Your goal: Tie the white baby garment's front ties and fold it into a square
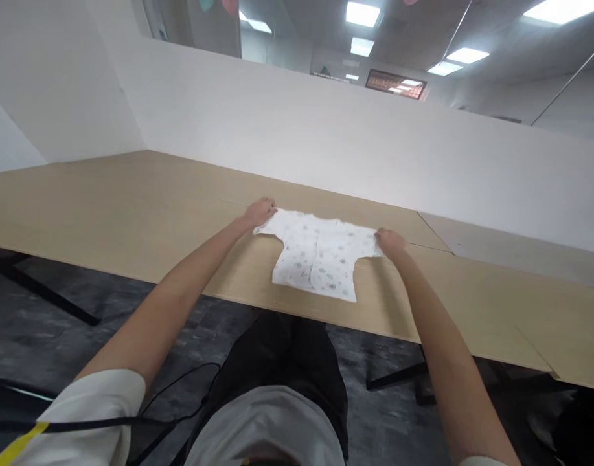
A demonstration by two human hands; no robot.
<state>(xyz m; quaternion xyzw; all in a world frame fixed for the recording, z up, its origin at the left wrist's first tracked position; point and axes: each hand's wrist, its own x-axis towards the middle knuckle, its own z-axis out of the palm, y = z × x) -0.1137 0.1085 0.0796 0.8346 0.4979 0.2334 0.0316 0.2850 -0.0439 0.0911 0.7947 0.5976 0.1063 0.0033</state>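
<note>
A small white baby shirt point(317, 254) with a scattered pale print is spread out, its front opening running down the middle and its hem toward me. My left hand point(261, 212) is closed on the end of one sleeve. At the opposite sleeve end, my right hand point(390, 241) has its fingers closed on the cloth. The sleeves are stretched straight out sideways between both hands. The shirt is over the light wooden table point(146, 213); whether all of it touches the top I cannot tell.
A white wall point(297, 142) rises behind the table, with a glass panel point(320, 58) above it. A grey board section point(510, 249) lies along the back right. The table's front edge runs close to my legs. Black cables point(190, 414) hang at my lower left.
</note>
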